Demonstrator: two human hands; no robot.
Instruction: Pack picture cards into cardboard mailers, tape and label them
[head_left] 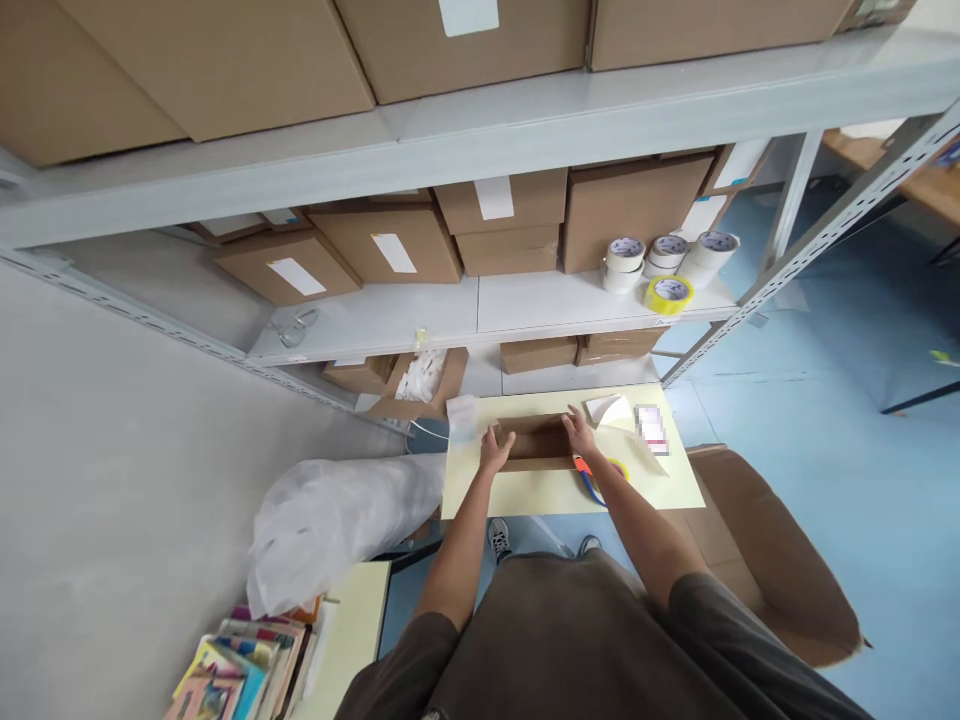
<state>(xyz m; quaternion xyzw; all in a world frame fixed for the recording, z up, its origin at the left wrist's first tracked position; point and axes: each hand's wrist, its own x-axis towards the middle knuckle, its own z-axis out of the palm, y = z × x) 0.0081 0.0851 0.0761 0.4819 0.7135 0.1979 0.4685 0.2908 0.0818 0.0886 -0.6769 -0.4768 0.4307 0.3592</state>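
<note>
The person's left hand [496, 450] and right hand [579, 432] are well apart, each closed on one end of a small, open, brown cardboard box [536, 464]. The box sits on a pale yellow, flat table [525, 494], between the two hands, with its open side up. Its inside is dark, so I can't tell if anything lies at the bottom, and the hands hide parts of its ends. The right arm covers part of a blue and orange curved thing [589, 487] and a round yellow thing [619, 467] (they may be one tool, but it is hard to see). Near the right hand lies a curled white paper [609, 410], and past it a white card [651, 430] whose print is all blurry squares. On the grey metal shelf [525, 300], white tape rolls [624, 262] stand by a shiny yellow tape roll [668, 294]. The top edge cuts off the big brown boxes [465, 60] up high, and the bottom edge cuts off the colourful paper books [232, 670].
</note>
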